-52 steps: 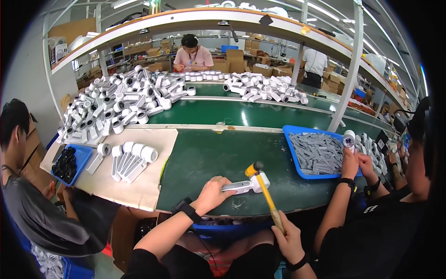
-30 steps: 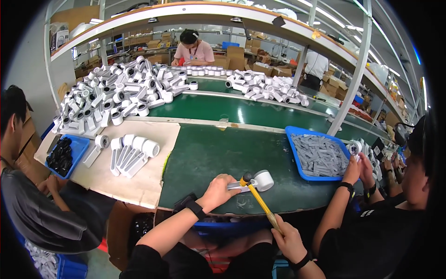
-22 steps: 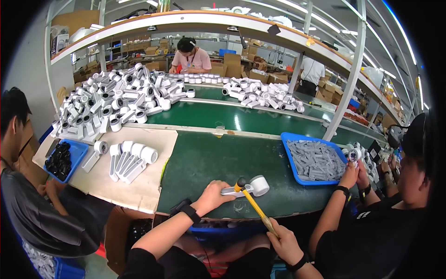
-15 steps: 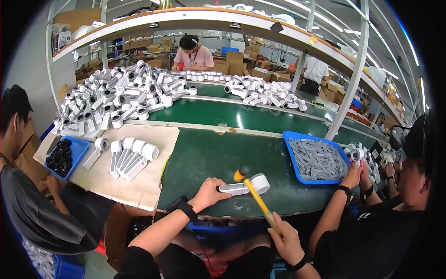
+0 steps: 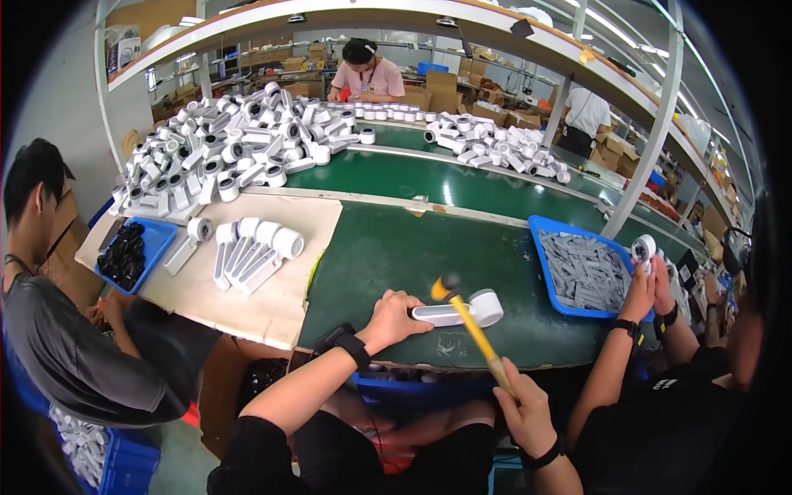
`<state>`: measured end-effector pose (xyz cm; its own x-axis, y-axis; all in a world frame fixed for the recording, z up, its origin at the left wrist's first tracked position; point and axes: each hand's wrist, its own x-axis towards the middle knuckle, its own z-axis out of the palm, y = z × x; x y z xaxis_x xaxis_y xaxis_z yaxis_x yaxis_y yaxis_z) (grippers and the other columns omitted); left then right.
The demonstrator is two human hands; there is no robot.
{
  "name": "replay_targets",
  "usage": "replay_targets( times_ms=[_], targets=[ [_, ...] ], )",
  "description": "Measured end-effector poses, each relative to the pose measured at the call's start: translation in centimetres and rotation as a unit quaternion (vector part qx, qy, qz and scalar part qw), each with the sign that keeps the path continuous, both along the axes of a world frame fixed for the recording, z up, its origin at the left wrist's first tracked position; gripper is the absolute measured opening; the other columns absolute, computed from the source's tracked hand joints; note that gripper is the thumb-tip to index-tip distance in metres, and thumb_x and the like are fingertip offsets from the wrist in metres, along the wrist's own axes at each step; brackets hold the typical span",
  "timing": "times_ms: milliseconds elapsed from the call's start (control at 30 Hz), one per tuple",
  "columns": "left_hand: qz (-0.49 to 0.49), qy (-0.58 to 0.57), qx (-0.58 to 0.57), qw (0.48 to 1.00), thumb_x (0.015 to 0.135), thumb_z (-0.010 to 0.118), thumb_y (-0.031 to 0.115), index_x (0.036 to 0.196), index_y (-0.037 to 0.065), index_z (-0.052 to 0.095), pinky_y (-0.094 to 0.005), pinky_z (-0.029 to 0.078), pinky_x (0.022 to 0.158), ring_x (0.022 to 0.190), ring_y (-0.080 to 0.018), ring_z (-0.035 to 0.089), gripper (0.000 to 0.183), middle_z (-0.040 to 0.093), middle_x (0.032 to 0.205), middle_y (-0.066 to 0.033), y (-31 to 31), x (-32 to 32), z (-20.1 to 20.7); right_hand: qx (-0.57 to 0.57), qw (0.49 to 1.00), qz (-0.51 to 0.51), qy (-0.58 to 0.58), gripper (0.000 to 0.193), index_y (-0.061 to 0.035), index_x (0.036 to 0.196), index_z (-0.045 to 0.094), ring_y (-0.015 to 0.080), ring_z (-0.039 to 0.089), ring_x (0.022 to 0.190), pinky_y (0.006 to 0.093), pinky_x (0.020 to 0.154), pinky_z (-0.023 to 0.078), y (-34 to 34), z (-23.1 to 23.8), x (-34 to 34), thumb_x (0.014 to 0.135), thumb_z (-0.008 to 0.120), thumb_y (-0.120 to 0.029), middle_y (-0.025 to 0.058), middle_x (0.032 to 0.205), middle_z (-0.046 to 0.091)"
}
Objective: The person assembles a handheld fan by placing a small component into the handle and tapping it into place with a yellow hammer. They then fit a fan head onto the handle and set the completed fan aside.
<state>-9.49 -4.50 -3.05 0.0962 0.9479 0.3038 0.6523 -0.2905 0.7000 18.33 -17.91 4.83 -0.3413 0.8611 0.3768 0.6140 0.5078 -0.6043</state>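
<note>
So, quick notes on how this stuff would handle, going by what shows from the head camera:

White part: white plastic piece [image 5: 460,312] with a round head at the right end and a flat handle running left, lying flat on the green mat [image 5: 388,247] near the front edge of the bench.

Left hand: left hand [image 5: 393,319] is pressed down over the handle end, fingers curled on it, pinning it to the mat.

Right hand: right hand [image 5: 521,412] is clenched around the low end of the wooden shaft, down below the bench edge.

Mallet: small mallet [image 5: 469,325] with a yellow and black head, hanging just above the handle near the round head. Can't tell if it's touching.

Feel, white part: looks like a light, stiff, hollow plastic shell. Smooth, so probably a bit slippery on the mat, and a hard whack could crack it. Best grip is the flat handle, well clear of the round head.

Feel, mallet: light and head-heavy I'd guess; a grip low on the shaft gives more swing, less control.

Neighbours: blue tray [image 5: 549,227] of grey flat pieces to the right, where another person's hands hold a similar white part [image 5: 643,247]. Finished-looking row of white parts [image 5: 247,252] sits on the cardboard sheet [image 5: 256,305] to the left, with a small blue bin [image 5: 157,235] of black bits beside it.
</note>
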Motion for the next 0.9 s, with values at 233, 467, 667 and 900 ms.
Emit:
replay_targets(
  times_ms=[233, 467, 667, 900],
  targets=[
    [-0.001, 0.006, 0.011, 1.000, 0.068, 0.086, 0.026, 0.097, 0.011, 0.076, -0.0400, 0.048, 0.083, 0.091, -0.0294, 0.057, 0.034, 0.066, 0.087, -0.0101, -0.6, -0.1, -0.4, -0.005, 0.998, 0.024, -0.049, 0.048, -0.0009, 0.135, 0.053, 0.0304, 0.059, 0.070, 0.0364, 0.063, 0.048, 0.2, -0.7, -0.5, 0.089, 0.064, -0.005, 0.0148, 0.082, 0.056],
    [0.003, 0.034, -0.007, 0.999, 0.068, 0.086, 0.028, 0.098, 0.012, 0.076, -0.0397, 0.047, 0.084, 0.092, -0.0306, 0.057, 0.036, 0.067, 0.090, -0.0105, 0.8, -0.4, -0.6, 0.026, 0.995, 0.046, -0.082, 0.046, -0.0039, 0.134, 0.054, 0.0344, 0.060, 0.065, 0.0409, 0.057, 0.048, 0.7, -1.2, -1.4, 0.090, 0.064, -0.007, 0.0137, 0.078, 0.055],
    [-0.008, 0.008, -0.010, 1.000, 0.068, 0.085, 0.027, 0.101, 0.014, 0.075, -0.0400, 0.047, 0.086, 0.092, -0.0312, 0.057, 0.037, 0.067, 0.090, -0.0112, 0.0, 0.0, 0.2, 0.003, 0.998, 0.007, -0.061, 0.050, -0.0019, 0.134, 0.055, 0.0300, 0.056, 0.065, 0.0364, 0.060, 0.045, 0.2, -1.7, -0.7, 0.086, 0.066, -0.003, 0.0142, 0.077, 0.054],
    [-0.005, 0.012, 0.004, 1.000, 0.067, 0.086, 0.027, 0.097, 0.013, 0.076, -0.0396, 0.048, 0.085, 0.092, -0.0308, 0.058, 0.034, 0.068, 0.089, -0.0109, 0.0, 0.1, 0.0, -0.007, 0.999, 0.003, -0.050, 0.048, -0.0002, 0.134, 0.054, 0.0287, 0.057, 0.067, 0.0366, 0.062, 0.046, -0.5, -2.4, -0.4, 0.087, 0.066, -0.003, 0.0145, 0.076, 0.053]
  ],
)
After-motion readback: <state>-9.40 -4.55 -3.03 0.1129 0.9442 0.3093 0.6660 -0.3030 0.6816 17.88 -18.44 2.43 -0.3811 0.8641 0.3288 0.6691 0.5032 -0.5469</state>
